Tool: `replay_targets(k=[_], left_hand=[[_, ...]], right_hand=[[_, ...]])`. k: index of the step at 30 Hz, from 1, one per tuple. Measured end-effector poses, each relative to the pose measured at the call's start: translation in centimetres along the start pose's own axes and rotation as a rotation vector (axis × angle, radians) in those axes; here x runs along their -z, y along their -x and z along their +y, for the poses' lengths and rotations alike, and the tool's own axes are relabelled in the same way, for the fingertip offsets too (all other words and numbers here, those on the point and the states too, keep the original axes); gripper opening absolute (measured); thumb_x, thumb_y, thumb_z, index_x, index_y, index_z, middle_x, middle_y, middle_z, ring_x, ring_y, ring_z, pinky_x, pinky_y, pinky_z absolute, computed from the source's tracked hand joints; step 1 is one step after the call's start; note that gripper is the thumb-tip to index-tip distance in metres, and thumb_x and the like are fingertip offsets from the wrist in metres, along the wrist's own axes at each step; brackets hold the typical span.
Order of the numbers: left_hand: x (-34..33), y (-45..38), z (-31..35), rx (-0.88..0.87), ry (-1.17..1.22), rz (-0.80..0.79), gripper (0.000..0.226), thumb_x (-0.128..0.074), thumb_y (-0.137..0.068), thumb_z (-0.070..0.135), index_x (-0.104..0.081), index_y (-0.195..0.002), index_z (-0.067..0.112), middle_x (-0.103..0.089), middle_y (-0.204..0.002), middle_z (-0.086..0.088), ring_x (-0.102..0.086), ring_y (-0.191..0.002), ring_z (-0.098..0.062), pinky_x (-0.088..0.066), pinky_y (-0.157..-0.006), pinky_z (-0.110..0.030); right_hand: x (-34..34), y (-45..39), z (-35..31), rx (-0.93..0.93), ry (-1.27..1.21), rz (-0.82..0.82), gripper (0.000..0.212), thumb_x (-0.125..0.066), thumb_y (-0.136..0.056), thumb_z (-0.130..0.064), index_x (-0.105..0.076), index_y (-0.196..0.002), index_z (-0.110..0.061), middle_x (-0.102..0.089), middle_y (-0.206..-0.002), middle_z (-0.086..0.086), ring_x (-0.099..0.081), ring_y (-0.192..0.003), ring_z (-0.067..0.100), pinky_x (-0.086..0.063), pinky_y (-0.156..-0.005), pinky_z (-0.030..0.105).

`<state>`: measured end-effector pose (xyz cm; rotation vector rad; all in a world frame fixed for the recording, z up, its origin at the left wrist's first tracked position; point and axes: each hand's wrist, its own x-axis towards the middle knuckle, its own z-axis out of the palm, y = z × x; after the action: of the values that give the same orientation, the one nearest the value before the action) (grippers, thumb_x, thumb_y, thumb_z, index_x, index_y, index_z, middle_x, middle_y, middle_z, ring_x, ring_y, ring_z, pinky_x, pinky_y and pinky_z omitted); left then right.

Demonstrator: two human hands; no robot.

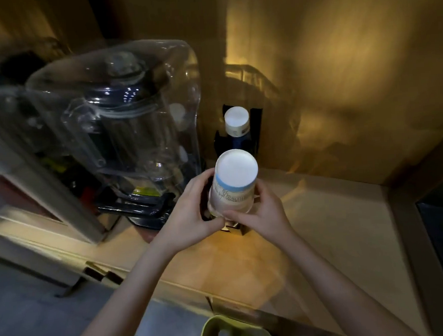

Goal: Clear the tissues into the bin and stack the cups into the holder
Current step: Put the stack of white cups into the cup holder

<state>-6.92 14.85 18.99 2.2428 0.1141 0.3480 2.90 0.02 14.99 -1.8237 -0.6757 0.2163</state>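
An upside-down paper cup [233,182], white with a blue band and printed text, is held between both hands above the wooden counter [312,240]. My left hand [192,217] grips its left side and rim, my right hand [260,212] its lower right rim. Beneath the cup a black holder part [236,229] peeks out, mostly hidden. Behind it, another upside-down cup stack [236,122] sits in a black cup holder [254,128] against the back wall. No tissues are visible.
A blender [124,138] under a clear plastic cover stands left of the cups. A yellow-green bin rim [226,327] shows at the bottom edge, below the counter's front. A wooden wall closes the back and right.
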Motion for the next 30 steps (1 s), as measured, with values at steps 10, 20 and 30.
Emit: replay_targets(k=[10,20,30], left_hand=[[2.3,0.3,0.6,-0.054,-0.220,0.118,0.082,-0.077,-0.060,0.046,-0.042,-0.130,0.019,-0.052,-0.124,0.001,-0.051,-0.110,-0.010,-0.048,-0.094,-0.034],[0.4,-0.8,-1.1,-0.018,-0.273,0.160,0.067,-0.080,-0.064,0.030,-0.050,-0.121,0.013,-0.056,-0.117,-0.007,-0.056,-0.104,-0.021,-0.048,-0.087,-0.031],[-1.8,-2.0,-3.1,0.056,-0.278,0.115,0.066,-0.079,-0.067,0.026,-0.048,-0.123,0.010,-0.053,-0.119,-0.011,-0.056,-0.107,-0.026,-0.047,-0.089,-0.037]], right_hand=[[-3.6,-0.4,2.6,-0.121,0.079,-0.029,0.086,-0.083,-0.057,-0.042,-0.042,-0.129,-0.019,-0.055,-0.129,0.002,-0.053,-0.115,0.013,-0.050,-0.091,0.031],[-3.0,-0.8,3.6,-0.098,0.123,-0.133,0.086,-0.082,-0.062,-0.031,-0.035,-0.133,-0.024,-0.047,-0.122,-0.013,-0.046,-0.117,0.009,-0.042,-0.089,0.020],[-1.6,-1.0,1.1,0.103,0.265,-0.053,0.055,-0.070,-0.077,-0.030,-0.044,-0.125,-0.024,-0.057,-0.121,-0.004,-0.052,-0.107,0.007,-0.044,-0.087,0.023]])
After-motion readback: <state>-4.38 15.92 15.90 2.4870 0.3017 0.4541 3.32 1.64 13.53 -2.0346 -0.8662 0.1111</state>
